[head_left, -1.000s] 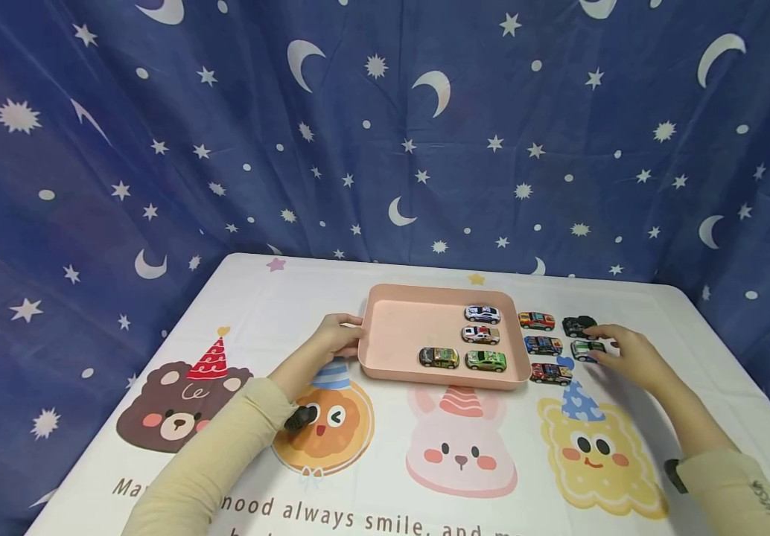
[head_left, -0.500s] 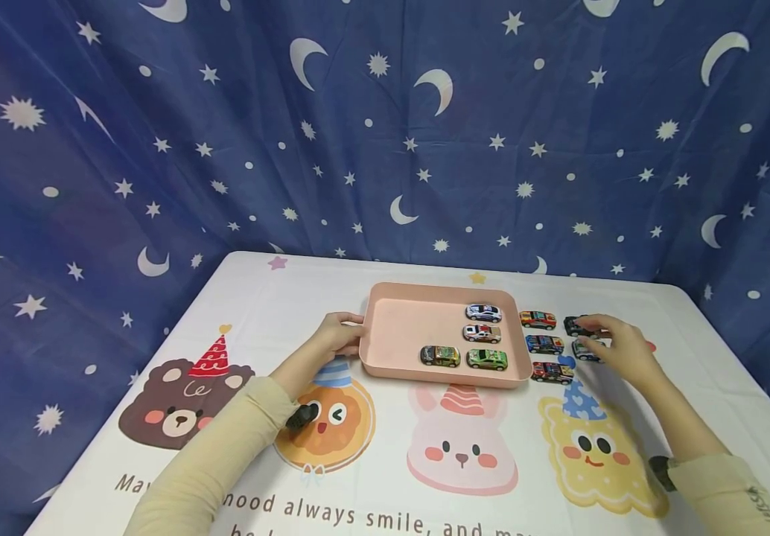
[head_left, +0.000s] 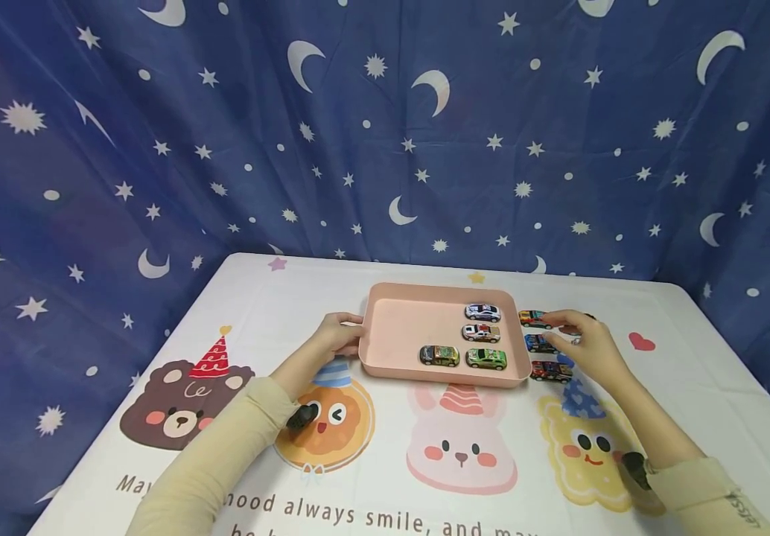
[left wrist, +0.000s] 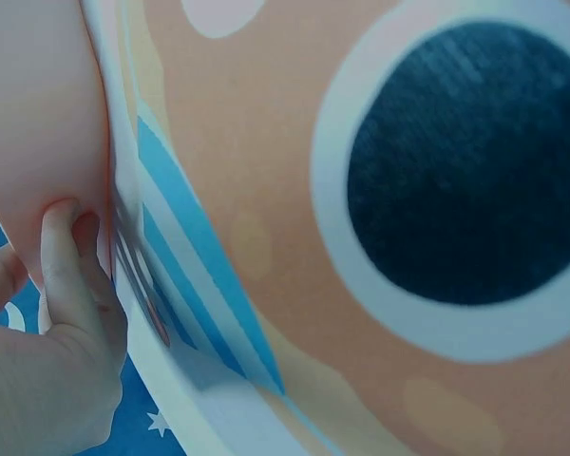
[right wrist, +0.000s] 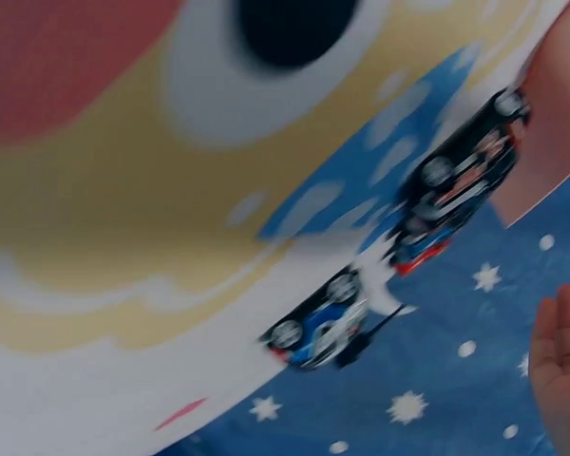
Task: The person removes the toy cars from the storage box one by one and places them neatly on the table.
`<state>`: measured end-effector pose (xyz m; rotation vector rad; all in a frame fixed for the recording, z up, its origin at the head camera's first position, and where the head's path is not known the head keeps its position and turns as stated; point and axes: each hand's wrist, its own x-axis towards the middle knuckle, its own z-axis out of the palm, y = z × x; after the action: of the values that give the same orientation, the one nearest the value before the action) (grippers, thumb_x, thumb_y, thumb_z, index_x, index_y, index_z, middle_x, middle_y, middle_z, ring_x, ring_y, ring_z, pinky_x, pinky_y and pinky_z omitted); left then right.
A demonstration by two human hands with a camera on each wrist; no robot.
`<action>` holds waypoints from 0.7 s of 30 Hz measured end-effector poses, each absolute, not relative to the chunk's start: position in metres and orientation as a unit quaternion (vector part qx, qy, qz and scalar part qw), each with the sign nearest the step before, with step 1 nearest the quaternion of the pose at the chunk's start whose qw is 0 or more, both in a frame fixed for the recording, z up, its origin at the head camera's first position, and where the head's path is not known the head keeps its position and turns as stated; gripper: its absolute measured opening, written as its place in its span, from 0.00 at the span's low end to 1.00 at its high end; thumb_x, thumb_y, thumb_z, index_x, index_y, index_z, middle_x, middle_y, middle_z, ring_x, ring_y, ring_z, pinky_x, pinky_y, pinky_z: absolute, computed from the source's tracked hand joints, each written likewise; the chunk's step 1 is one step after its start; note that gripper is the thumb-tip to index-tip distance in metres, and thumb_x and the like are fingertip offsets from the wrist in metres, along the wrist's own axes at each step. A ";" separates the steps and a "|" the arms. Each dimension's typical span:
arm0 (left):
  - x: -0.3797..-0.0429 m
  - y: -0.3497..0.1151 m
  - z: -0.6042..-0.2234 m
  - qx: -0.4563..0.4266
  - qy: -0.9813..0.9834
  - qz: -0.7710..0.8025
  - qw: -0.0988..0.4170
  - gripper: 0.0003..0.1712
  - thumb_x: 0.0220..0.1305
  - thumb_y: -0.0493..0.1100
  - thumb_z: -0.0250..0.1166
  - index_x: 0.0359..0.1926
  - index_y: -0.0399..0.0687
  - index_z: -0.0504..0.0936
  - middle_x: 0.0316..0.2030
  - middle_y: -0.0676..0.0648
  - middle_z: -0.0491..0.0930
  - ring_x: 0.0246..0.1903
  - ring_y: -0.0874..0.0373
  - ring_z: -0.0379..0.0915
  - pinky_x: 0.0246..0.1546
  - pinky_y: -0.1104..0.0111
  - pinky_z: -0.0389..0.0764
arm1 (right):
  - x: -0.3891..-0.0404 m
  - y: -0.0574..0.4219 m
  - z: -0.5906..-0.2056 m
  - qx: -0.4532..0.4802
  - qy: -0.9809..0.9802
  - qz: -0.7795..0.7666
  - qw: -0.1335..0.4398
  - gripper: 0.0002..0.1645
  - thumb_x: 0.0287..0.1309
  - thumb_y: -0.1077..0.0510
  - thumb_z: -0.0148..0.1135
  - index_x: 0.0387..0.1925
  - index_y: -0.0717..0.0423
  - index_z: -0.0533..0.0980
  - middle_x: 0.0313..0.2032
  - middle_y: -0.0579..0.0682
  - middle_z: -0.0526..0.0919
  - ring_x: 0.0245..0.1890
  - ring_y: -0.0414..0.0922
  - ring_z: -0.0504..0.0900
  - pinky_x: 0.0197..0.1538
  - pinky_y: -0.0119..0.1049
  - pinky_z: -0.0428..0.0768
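Note:
At its left end, the pink tray (head_left: pixel 398 335) is held by my left hand (head_left: pixel 336 336); in the left wrist view a finger of that hand (left wrist: pixel 71 332) presses the tray's outer wall (left wrist: pixel 47 123). Four small toy cars, white, white-and-red, dark patterned and green, stand inside. My right hand (head_left: pixel 589 342) hovers right of the tray, thumb and finger apart, fingertips beside a red-yellow toy car (head_left: pixel 532 318) and a blue toy car (head_left: pixel 538 343). It hides most of two toy cars behind it. In the right wrist view its fingers (right wrist: pixel 565 332) look straight.
A black-and-red toy car (head_left: pixel 551 371) stands just outside the tray's right front corner. The white tablecloth (head_left: pixel 278 298) has printed cartoon figures and lettering. A dark blue curtain (head_left: pixel 385 149) with moons and stars hangs behind the table.
My right hand has moved left, from the black and the white-green toy cars toward the red-yellow and blue ones. The left hand and the tray have stayed in place.

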<state>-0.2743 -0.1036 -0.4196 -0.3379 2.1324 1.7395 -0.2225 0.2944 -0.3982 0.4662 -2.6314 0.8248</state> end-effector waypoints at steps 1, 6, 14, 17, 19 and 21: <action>-0.274 -0.104 -0.420 -0.119 0.756 0.617 0.183 0.22 0.62 0.34 0.59 0.58 0.37 0.71 0.46 0.36 0.80 0.25 0.64 0.79 0.22 0.77 0.83 | -0.222 0.291 -0.398 0.169 -0.926 0.294 0.168 0.17 0.53 0.68 0.65 0.47 0.65 0.77 0.43 0.63 0.82 0.43 0.58 0.79 0.46 0.49 0.82; -0.275 -0.103 -0.422 -0.121 0.758 0.616 0.179 0.22 0.62 0.34 0.59 0.58 0.37 0.72 0.42 0.38 0.81 0.24 0.64 0.78 0.21 0.77 0.82 | -0.218 0.273 -0.395 0.188 -0.923 0.304 0.143 0.19 0.53 0.69 0.64 0.49 0.67 0.75 0.46 0.65 0.80 0.45 0.60 0.79 0.47 0.55 0.81; -0.277 -0.100 -0.417 -0.122 0.754 0.619 0.182 0.23 0.63 0.34 0.59 0.59 0.38 0.71 0.48 0.36 0.78 0.26 0.63 0.79 0.23 0.76 0.83 | -0.218 0.249 -0.392 0.214 -0.915 0.318 0.125 0.19 0.52 0.68 0.65 0.48 0.66 0.76 0.45 0.63 0.81 0.45 0.58 0.79 0.49 0.52 0.81; -0.275 -0.101 -0.419 -0.122 0.751 0.622 0.183 0.23 0.63 0.34 0.59 0.60 0.37 0.71 0.50 0.34 0.77 0.28 0.61 0.81 0.24 0.76 0.84 | -0.218 0.240 -0.395 0.219 -0.916 0.318 0.113 0.19 0.53 0.65 0.66 0.49 0.64 0.76 0.45 0.61 0.81 0.46 0.57 0.79 0.50 0.52 0.81; -0.274 -0.102 -0.419 -0.122 0.751 0.623 0.182 0.23 0.63 0.34 0.58 0.60 0.37 0.70 0.50 0.33 0.78 0.30 0.61 0.81 0.24 0.75 0.84 | -0.218 0.234 -0.396 0.223 -0.915 0.319 0.108 0.20 0.54 0.65 0.66 0.50 0.64 0.76 0.45 0.61 0.81 0.46 0.57 0.79 0.49 0.51 0.81; -0.273 -0.102 -0.420 -0.122 0.751 0.623 0.182 0.23 0.63 0.34 0.58 0.60 0.37 0.70 0.50 0.33 0.78 0.30 0.60 0.81 0.24 0.75 0.84 | -0.218 0.228 -0.398 0.227 -0.913 0.321 0.109 0.20 0.53 0.65 0.66 0.49 0.63 0.76 0.46 0.61 0.81 0.45 0.58 0.79 0.49 0.52 0.81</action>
<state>-0.2734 -0.1023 -0.4202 -0.3442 2.1215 1.7578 -0.2177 0.2280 -0.3978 0.6673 -2.6855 0.9452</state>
